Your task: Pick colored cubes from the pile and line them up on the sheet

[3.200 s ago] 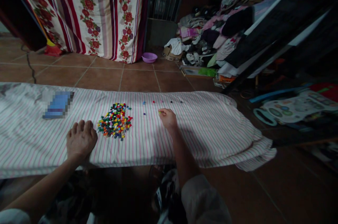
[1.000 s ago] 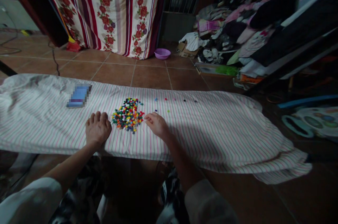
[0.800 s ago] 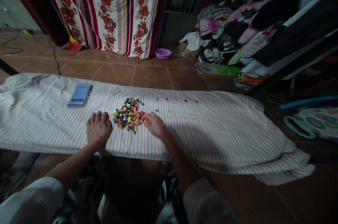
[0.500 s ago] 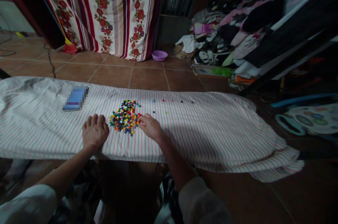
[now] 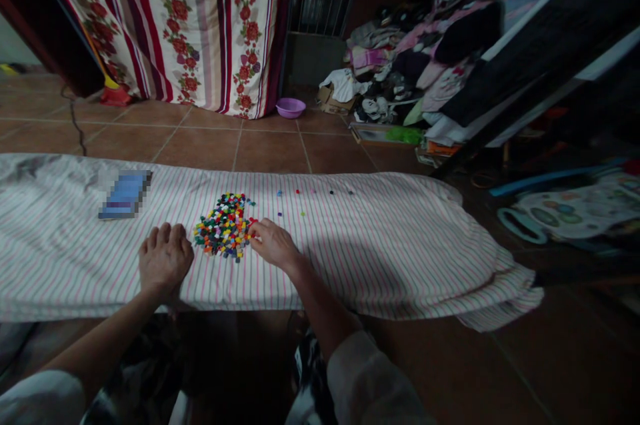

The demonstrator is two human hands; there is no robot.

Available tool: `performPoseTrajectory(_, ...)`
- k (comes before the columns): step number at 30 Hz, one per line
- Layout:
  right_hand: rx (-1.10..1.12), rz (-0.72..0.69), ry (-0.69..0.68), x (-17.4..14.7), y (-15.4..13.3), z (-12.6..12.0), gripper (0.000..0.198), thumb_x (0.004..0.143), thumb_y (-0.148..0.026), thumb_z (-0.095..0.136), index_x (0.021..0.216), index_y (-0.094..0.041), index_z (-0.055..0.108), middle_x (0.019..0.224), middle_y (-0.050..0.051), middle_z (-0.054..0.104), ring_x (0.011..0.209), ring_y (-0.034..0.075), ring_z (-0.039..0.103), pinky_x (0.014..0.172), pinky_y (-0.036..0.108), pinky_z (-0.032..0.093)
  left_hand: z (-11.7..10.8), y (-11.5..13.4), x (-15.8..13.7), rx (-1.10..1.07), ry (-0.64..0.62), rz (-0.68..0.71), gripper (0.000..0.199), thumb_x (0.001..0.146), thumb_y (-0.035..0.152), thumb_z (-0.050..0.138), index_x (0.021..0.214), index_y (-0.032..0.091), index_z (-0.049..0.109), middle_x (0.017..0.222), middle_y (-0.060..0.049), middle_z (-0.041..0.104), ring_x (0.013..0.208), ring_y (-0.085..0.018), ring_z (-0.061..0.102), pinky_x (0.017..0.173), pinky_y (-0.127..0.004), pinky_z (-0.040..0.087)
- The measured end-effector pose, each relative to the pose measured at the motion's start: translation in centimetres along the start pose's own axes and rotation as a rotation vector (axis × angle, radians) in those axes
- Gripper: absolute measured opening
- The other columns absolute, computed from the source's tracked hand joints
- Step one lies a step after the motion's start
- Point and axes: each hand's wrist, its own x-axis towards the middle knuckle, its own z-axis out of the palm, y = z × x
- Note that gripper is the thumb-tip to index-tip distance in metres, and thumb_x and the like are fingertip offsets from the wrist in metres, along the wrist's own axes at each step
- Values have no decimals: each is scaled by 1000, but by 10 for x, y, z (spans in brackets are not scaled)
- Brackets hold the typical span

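Note:
A pile of small, many-coloured cube-like pieces (image 5: 223,225) lies on the striped cloth in front of me. My left hand (image 5: 165,255) rests palm down on the cloth just left of the pile, fingers stretched out and holding nothing. At the pile's right edge, my right hand (image 5: 274,243) has its thumb and fingers drawn together beside some red pieces (image 5: 253,221). Whether a piece is between those fingertips is too small to see. To the right, a few single pieces lie apart in loose rows, among them a blue one (image 5: 280,193) and a green one (image 5: 303,214).
The striped cloth (image 5: 380,238) covers a long, low surface. A blurred-out blue phone-like object (image 5: 125,194) lies at its left. Beyond are a floral curtain (image 5: 200,25), a purple basin (image 5: 291,107) and heaped clothes (image 5: 415,65). A pale blue-framed item (image 5: 565,208) stands right.
The whole view has shifted, so everything appears farther left. Both hands keep about the same places beside the pile, with the right still pinched at its right edge.

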Motion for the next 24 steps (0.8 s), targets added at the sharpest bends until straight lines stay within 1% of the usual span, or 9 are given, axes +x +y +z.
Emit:
performPoseTrajectory(7,78,-40,26,2,6,5,12,86,-18,57,95,-22,64,96,2,62,88,14,59,77,24,43,-3,1,1,-6,-9,5,42,91,28,33,123,13,56,134,-17,54,128,-35,43,100,-48,37)
performPoseTrajectory(10,135,-36,40,5,11,5,10,84,-18,57,92,-21,63,92,1,64,81,13,59,72,23,43,-3,1,1,-17,-15,2,43,91,28,32,123,13,56,134,-17,53,129,-35,43,101,-49,37)
performPoseTrajectory(16,312,39,97,6,28,3,8,81,-18,58,88,-22,62,78,-3,66,71,11,62,63,20,44,-2,1,0,-19,0,-6,44,91,28,32,123,12,56,134,-17,54,129,-35,42,102,-49,36)
performPoseTrajectory(20,374,104,167,4,42,-2,9,79,-19,58,87,-21,61,74,-3,67,68,11,64,62,20,46,-1,0,1,-36,4,5,42,91,28,32,122,13,56,133,-18,53,129,-35,42,101,-50,37)
performPoseTrajectory(24,402,151,251,0,57,-14,8,78,-23,58,85,-22,60,73,-3,67,71,13,66,66,22,48,-1,0,1,-64,6,5,40,90,27,35,120,13,57,133,-19,54,129,-36,43,101,-52,37)
